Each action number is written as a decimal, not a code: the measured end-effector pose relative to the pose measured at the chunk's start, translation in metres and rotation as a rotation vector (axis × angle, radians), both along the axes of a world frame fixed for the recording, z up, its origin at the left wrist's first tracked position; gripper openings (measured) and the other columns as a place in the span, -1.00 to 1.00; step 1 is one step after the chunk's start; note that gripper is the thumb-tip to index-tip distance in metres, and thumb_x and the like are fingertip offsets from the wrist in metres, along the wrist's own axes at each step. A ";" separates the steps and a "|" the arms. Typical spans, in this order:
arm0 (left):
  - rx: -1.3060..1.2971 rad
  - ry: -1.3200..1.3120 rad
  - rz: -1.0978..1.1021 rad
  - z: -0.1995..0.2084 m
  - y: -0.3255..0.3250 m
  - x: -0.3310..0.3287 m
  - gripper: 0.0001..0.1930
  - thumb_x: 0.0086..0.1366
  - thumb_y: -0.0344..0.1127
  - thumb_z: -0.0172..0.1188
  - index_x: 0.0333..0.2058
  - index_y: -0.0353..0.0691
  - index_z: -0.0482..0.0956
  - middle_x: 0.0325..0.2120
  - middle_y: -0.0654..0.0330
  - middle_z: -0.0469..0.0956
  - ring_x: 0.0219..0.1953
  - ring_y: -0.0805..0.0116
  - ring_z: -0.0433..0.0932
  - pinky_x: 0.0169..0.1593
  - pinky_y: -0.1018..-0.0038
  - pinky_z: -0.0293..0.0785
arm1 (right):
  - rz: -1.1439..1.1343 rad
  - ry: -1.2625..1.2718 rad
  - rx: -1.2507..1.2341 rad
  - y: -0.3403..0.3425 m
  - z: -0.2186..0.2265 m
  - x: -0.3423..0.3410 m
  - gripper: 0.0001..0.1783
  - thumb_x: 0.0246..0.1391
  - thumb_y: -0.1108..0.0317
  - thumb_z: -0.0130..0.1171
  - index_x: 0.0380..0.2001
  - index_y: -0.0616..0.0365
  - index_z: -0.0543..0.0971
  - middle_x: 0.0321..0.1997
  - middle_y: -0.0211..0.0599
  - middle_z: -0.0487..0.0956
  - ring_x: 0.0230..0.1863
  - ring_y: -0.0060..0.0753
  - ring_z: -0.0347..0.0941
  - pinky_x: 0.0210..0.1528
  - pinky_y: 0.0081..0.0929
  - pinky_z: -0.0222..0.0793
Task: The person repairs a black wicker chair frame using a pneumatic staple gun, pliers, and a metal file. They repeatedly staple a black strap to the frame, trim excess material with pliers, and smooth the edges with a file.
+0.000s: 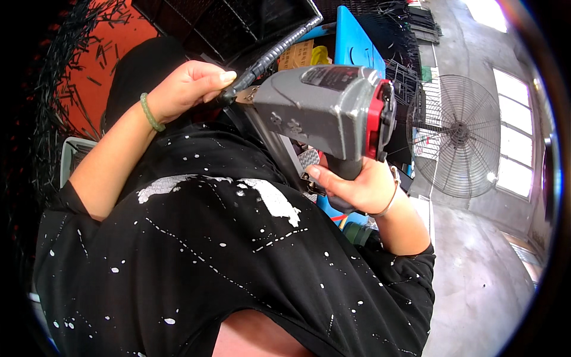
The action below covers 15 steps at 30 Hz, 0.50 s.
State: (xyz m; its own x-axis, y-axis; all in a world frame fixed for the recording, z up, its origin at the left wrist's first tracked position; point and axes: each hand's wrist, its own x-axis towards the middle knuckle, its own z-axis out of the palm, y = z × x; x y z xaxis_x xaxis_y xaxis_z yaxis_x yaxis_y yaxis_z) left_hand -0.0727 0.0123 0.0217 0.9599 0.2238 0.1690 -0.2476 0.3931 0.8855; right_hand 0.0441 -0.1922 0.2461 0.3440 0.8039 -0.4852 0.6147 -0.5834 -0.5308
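Note:
My right hand (363,187) is wrapped round the black handle of a grey nail gun (309,110) with a red and black end cap. The gun's nose points left, against or very close to the end of a black wrapped rod (267,61). At that end my left hand (187,89) is closed, thumb and fingers pinching the rod. The rod runs up and right along the edge of a black woven panel (232,30). The gun's silver magazine (270,138) slants down below its nose. The exact contact at the nose is hidden.
Black strips litter the orange-red surface (122,35) at upper left. Behind the gun stand a blue plastic piece (357,41) and a cardboard box (296,55). To the right are a large caged fan (458,134) and grey concrete floor (476,268).

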 end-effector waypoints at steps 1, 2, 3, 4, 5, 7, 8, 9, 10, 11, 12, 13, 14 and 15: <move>-0.003 -0.006 -0.002 -0.001 0.000 0.001 -0.53 0.40 -0.16 0.02 -0.73 -0.15 0.30 -0.72 0.45 0.21 -0.60 0.65 0.12 -0.47 0.63 0.10 | -0.013 0.010 -0.029 0.002 0.003 0.000 -0.58 -0.11 0.48 0.31 -0.12 0.29 0.50 -0.24 -0.25 0.57 -0.22 -0.46 0.48 -0.09 -0.45 0.40; 0.001 -0.011 0.001 -0.001 0.000 0.001 -0.53 0.39 -0.16 0.02 -0.73 -0.15 0.30 -0.72 0.45 0.21 -0.60 0.65 0.13 -0.47 0.63 0.09 | -0.022 0.023 -0.047 0.003 0.005 0.000 -0.59 -0.11 0.48 0.31 -0.13 0.29 0.50 -0.26 -0.26 0.58 -0.24 -0.48 0.48 -0.11 -0.45 0.40; 0.005 -0.015 0.004 -0.001 -0.001 0.001 -0.53 0.39 -0.16 0.02 -0.73 -0.15 0.30 -0.72 0.45 0.21 -0.60 0.65 0.13 -0.47 0.63 0.09 | -0.030 0.032 -0.062 0.004 0.007 0.000 -0.60 -0.11 0.47 0.31 -0.14 0.29 0.51 -0.27 -0.26 0.58 -0.26 -0.50 0.47 -0.13 -0.46 0.41; 0.004 -0.010 0.002 -0.002 -0.001 0.001 -0.53 0.39 -0.16 0.02 -0.73 -0.15 0.31 -0.72 0.45 0.21 -0.60 0.65 0.13 -0.48 0.63 0.09 | -0.041 0.039 -0.074 0.006 0.008 0.001 -0.61 -0.11 0.47 0.30 -0.15 0.29 0.52 -0.29 -0.27 0.58 -0.27 -0.52 0.47 -0.15 -0.47 0.41; 0.005 -0.007 -0.003 -0.003 -0.002 0.002 -0.53 0.39 -0.16 0.03 -0.73 -0.15 0.31 -0.72 0.45 0.21 -0.60 0.65 0.13 -0.48 0.63 0.09 | -0.054 0.046 -0.078 0.006 0.009 0.001 -0.62 -0.11 0.46 0.30 -0.16 0.29 0.52 -0.31 -0.28 0.58 -0.29 -0.53 0.47 -0.16 -0.47 0.41; -0.001 0.006 -0.002 -0.003 -0.002 0.004 -0.54 0.39 -0.16 0.03 -0.73 -0.14 0.32 -0.72 0.45 0.22 -0.61 0.65 0.13 -0.48 0.63 0.08 | -0.086 0.063 -0.086 0.009 0.009 0.001 -0.64 -0.11 0.45 0.29 -0.18 0.29 0.54 -0.35 -0.29 0.59 -0.33 -0.57 0.46 -0.20 -0.48 0.42; -0.003 0.015 0.000 0.001 -0.001 0.002 -0.54 0.39 -0.16 0.03 -0.73 -0.14 0.32 -0.72 0.45 0.22 -0.61 0.66 0.13 -0.49 0.64 0.07 | -0.106 0.070 -0.083 0.009 0.008 -0.001 -0.65 -0.11 0.45 0.29 -0.19 0.29 0.54 -0.37 -0.29 0.59 -0.35 -0.58 0.46 -0.22 -0.49 0.42; -0.005 0.024 0.001 0.003 -0.002 0.001 -0.54 0.38 -0.15 0.04 -0.73 -0.14 0.33 -0.72 0.45 0.23 -0.61 0.66 0.13 -0.49 0.64 0.07 | -0.108 0.078 -0.056 0.008 0.007 -0.001 -0.67 -0.10 0.44 0.29 -0.20 0.29 0.55 -0.38 -0.30 0.59 -0.36 -0.60 0.46 -0.24 -0.49 0.42; -0.013 0.024 0.006 0.003 -0.003 0.003 -0.54 0.38 -0.15 0.04 -0.73 -0.13 0.33 -0.73 0.45 0.23 -0.62 0.66 0.13 -0.50 0.64 0.07 | -0.138 0.085 -0.094 0.004 0.007 0.001 -0.66 -0.11 0.43 0.30 -0.20 0.29 0.55 -0.40 -0.30 0.59 -0.38 -0.59 0.47 -0.25 -0.50 0.42; -0.016 0.021 0.011 -0.002 -0.005 0.015 -0.54 0.38 -0.14 0.04 -0.73 -0.13 0.34 -0.73 0.45 0.23 -0.64 0.66 0.13 -0.52 0.64 0.07 | -0.160 0.086 -0.129 0.001 0.002 0.013 -0.66 -0.11 0.42 0.32 -0.21 0.29 0.55 -0.42 -0.30 0.60 -0.40 -0.58 0.48 -0.27 -0.50 0.42; -0.019 0.018 0.016 -0.007 -0.008 0.027 -0.54 0.38 -0.14 0.04 -0.73 -0.12 0.35 -0.74 0.45 0.23 -0.65 0.67 0.13 -0.53 0.65 0.08 | -0.182 0.085 -0.171 -0.002 -0.002 0.025 -0.65 -0.12 0.40 0.34 -0.21 0.29 0.55 -0.44 -0.30 0.60 -0.42 -0.56 0.49 -0.29 -0.50 0.42; -0.016 0.030 0.022 -0.015 -0.012 0.038 -0.54 0.39 -0.15 0.03 -0.72 -0.12 0.33 -0.75 0.46 0.21 -0.67 0.67 0.11 -0.55 0.64 0.05 | -0.106 0.030 -0.050 -0.010 -0.009 0.033 -0.62 -0.12 0.39 0.35 -0.20 0.30 0.53 -0.45 -0.29 0.59 -0.44 -0.55 0.49 -0.30 -0.51 0.42; -0.007 0.059 0.026 -0.019 -0.012 0.039 -0.54 0.39 -0.15 0.02 -0.72 -0.12 0.32 -0.76 0.47 0.19 -0.68 0.68 0.09 -0.58 0.63 0.03 | -0.100 0.021 0.021 -0.017 -0.014 0.035 -0.60 -0.12 0.38 0.37 -0.19 0.30 0.52 -0.45 -0.29 0.58 -0.44 -0.53 0.49 -0.30 -0.50 0.42; 0.001 0.085 0.033 -0.021 -0.012 0.041 -0.55 0.40 -0.15 0.01 -0.72 -0.11 0.31 -0.77 0.47 0.17 -0.70 0.68 0.07 -0.60 0.63 0.00 | -0.090 0.003 0.093 -0.023 -0.019 0.038 -0.58 -0.13 0.38 0.38 -0.19 0.30 0.50 -0.45 -0.30 0.57 -0.45 -0.52 0.49 -0.31 -0.50 0.42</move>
State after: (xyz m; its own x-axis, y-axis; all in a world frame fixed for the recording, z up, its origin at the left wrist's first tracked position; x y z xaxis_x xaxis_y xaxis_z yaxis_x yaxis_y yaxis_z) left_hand -0.0316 0.0005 0.0012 0.9630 0.2551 0.0875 -0.1842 0.3852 0.9043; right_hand 0.0820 -0.2149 0.2271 0.4149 0.8115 -0.4116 0.5605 -0.5843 -0.5870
